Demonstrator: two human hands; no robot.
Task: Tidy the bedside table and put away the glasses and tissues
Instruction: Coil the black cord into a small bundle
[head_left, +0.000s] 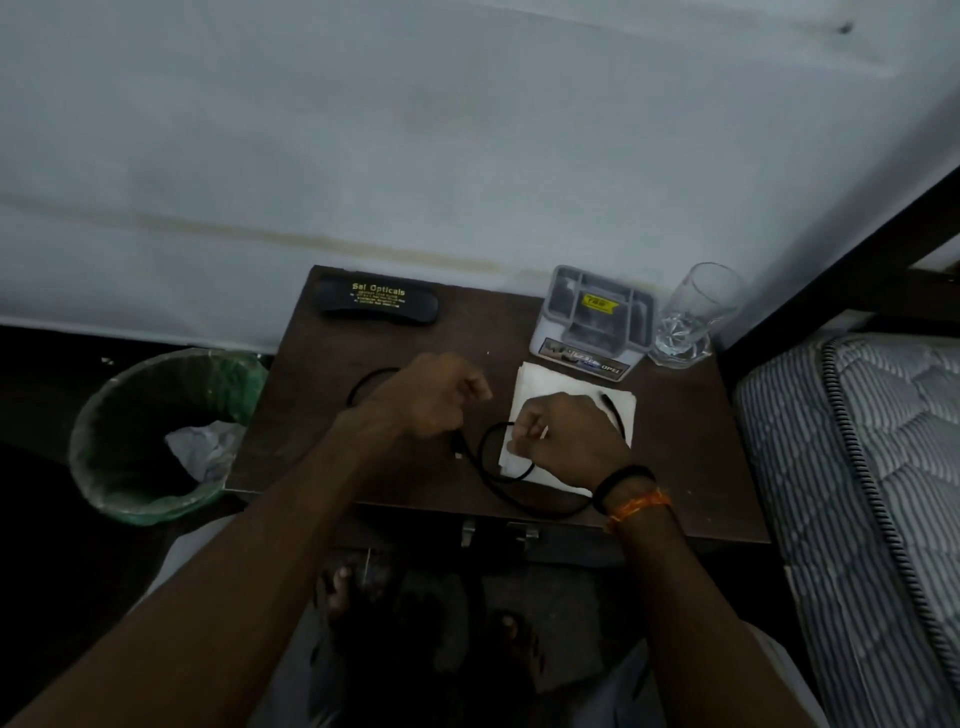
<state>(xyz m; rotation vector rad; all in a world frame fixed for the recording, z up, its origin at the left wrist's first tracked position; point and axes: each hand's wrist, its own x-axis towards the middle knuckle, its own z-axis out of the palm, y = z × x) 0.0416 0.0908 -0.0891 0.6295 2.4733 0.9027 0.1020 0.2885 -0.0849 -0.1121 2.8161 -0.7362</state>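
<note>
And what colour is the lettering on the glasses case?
Yellow on the black glasses case, seen in the head view.

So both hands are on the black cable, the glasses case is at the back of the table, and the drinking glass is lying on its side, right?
Not quite: the head view shows the drinking glass standing upright beside the grey organiser. The rest holds: both hands are on the black cable, and the glasses case lies at the back.

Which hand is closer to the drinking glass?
Right. The right hand rests on the tissues, below-left of the glass; the left hand is farther left.
</note>
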